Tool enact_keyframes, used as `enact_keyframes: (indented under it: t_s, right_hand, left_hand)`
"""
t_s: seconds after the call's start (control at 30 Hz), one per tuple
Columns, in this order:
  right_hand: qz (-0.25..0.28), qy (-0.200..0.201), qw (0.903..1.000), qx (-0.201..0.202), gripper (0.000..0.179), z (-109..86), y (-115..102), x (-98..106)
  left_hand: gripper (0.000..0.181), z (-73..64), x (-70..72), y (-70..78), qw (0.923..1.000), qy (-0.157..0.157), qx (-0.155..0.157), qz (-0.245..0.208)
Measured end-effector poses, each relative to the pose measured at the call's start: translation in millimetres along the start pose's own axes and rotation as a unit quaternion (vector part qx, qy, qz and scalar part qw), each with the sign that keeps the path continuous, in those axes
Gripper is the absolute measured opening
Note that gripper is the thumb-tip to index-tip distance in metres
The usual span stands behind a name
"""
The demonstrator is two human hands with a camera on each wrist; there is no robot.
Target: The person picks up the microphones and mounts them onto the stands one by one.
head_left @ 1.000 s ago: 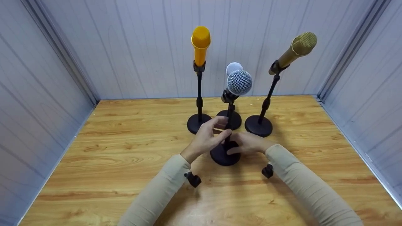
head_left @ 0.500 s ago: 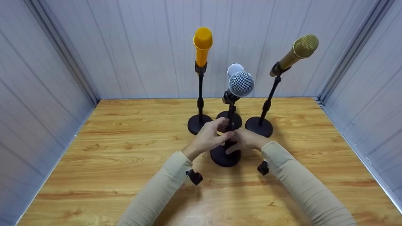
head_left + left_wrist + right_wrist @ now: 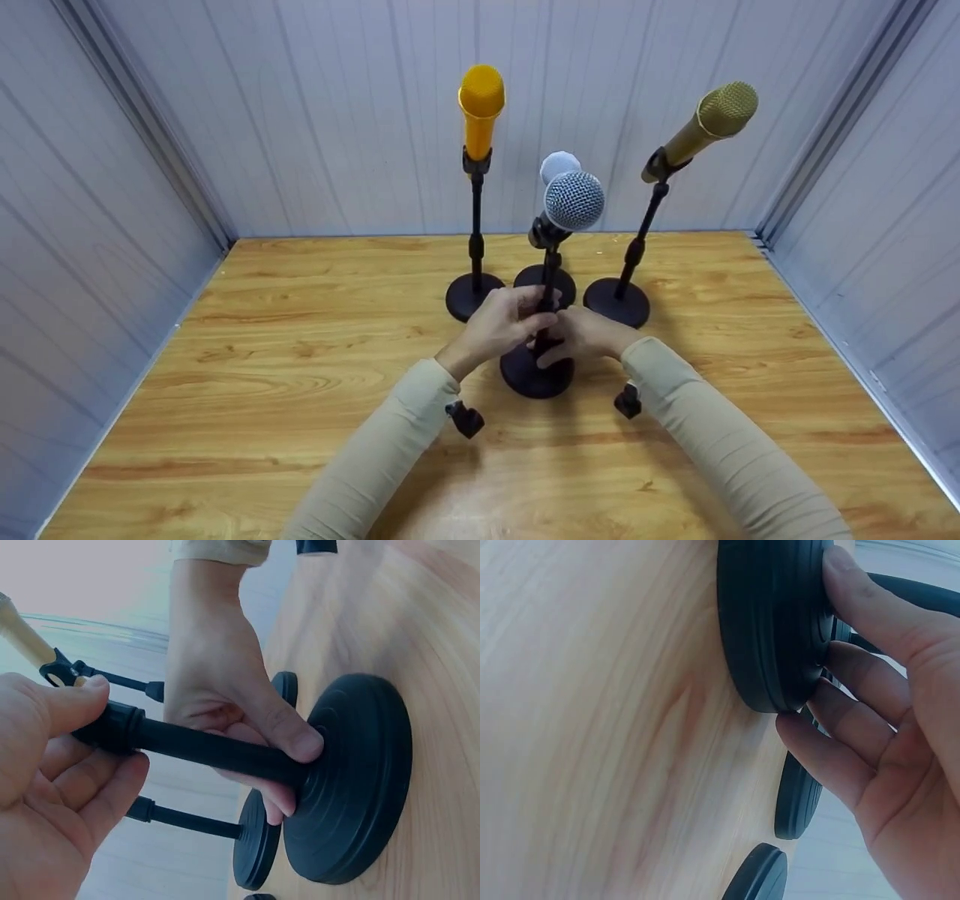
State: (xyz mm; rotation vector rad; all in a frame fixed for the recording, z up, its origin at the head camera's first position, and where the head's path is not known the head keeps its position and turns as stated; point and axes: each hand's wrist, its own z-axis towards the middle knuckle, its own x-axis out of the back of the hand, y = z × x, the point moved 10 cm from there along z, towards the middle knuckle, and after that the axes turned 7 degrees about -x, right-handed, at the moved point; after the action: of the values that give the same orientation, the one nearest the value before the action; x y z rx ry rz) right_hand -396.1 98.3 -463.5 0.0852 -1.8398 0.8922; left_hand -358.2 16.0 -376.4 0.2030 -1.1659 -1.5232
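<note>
A microphone with a silver mesh head (image 3: 574,201) is clipped on a black microphone stand (image 3: 538,375), which stands on its round base. My left hand (image 3: 499,322) grips the pole at its collar, thumb on one side and fingers on the other, as the left wrist view shows. Lower down, my right hand (image 3: 592,332) holds the foot of the same pole. Its thumb and fingertips (image 3: 847,660) touch the top of the round base (image 3: 765,630). In the head view both hands hide part of the pole.
Behind stand a yellow microphone (image 3: 481,112), a white-headed microphone (image 3: 559,163) mostly hidden by the silver one, and a gold microphone (image 3: 709,124), each on a black stand. The wooden table (image 3: 300,375) is enclosed by pale panel walls (image 3: 337,112).
My right hand has moved slightly left and closed in on the pole's foot. The left hand's fingers have settled round the pole. The stands keep their places.
</note>
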Motion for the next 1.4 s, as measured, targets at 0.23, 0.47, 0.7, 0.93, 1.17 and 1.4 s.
enact_keyframes:
  t_s: [0.23,0.47,0.7,0.93,1.17,1.4]
  right_hand:
    - [-0.008,0.009,0.9997,0.019,0.039,-2.1,-2,2]
    - [-0.008,0.019,0.999,0.041,0.041,-4.8,-3,2]
    - [-0.01,0.024,0.9988,0.041,0.046,-6.3,-2,2]
    - [-0.008,0.028,0.9988,0.04,0.05,-6.6,-3,4]
    - [-0.039,0.048,0.9953,0.075,0.041,-9.4,-8,3]
    - [-0.108,0.08,0.9821,0.132,0.025,-14.3,-22,0]
  left_hand:
    - [0.023,1.1,0.2,-2.7,0.9998,0.003,-0.006,-0.018]
    - [0.024,1.2,0.3,-1.4,0.9998,-0.004,-0.017,-0.012]
    - [0.023,1.3,1.1,-2.5,0.9997,0.002,-0.018,-0.019]
    - [0.022,1.3,4.2,-0.3,0.9991,0.021,-0.036,-0.005]
    - [0.022,0.9,6.6,3.0,0.997,0.039,-0.053,0.041]
    - [0.023,0.4,5.6,0.7,0.9968,0.03,-0.054,0.05]
